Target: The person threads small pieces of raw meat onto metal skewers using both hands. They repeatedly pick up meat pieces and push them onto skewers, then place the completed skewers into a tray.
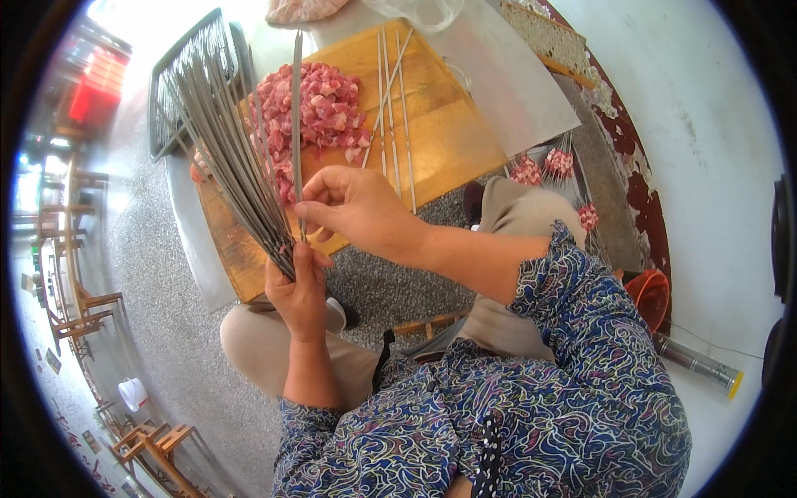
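Note:
My left hand [299,292] grips a thick bunch of flat metal skewers [230,149] by their lower ends. The skewers fan out up and to the left. Just above it, my right hand [355,208] pinches one or a few upright skewers [297,112] that stand apart from the bunch. Behind them a heap of diced raw meat [327,103] lies on a wooden cutting board [448,137]. Several loose metal skewers [392,118] rest on the board right of the meat, one crossing the others at a slant.
At the upper left a black tray [159,134] holds more skewers. Skewers loaded with meat [558,163] stand right of my knee. An orange-red bucket [649,299] is by the wall. A plastic bag [423,12] lies beyond the board. Wooden stools [155,445] stand at left.

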The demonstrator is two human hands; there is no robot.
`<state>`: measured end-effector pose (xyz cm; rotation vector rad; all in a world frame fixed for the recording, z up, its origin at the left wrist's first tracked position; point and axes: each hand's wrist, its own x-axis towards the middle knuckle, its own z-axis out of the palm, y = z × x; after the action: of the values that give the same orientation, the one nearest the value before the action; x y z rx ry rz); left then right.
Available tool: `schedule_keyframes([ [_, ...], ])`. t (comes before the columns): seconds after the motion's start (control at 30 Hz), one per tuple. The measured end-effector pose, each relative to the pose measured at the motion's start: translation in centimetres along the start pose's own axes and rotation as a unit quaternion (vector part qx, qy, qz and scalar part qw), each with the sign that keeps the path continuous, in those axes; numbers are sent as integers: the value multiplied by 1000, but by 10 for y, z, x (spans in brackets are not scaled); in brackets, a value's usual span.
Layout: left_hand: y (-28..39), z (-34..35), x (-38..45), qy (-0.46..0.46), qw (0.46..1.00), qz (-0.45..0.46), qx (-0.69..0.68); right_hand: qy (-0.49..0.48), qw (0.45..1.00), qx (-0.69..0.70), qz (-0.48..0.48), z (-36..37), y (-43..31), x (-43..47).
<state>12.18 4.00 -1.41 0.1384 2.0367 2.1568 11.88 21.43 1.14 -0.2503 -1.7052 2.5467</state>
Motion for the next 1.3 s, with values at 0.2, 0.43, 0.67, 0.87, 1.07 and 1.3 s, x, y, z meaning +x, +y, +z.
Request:
schedule_keyframes([
  [0.2,-2,-1,1,5,1000,-6,12,-14,1000,-16,-2,-7,-8,-1],
  [0.43,-5,-4,2,-22,1000,4,3,-39,999,-8,12,-13,-6,2],
  [0.67,3,0,1,-27,999,-16,-5,-29,999,1,13,-14,-7,4],
  [0.87,4,-8,0,-37,999,7,26,92,984,-125,-87,-100,-68,47],
  [1.07,3,-8,3,-44,999,16,22,128,965,-229,18,-156,-70,57],
  [1.3,7,-11,1,-71,997,-5,0,163,835,-525,26,-134,-65,63],
])
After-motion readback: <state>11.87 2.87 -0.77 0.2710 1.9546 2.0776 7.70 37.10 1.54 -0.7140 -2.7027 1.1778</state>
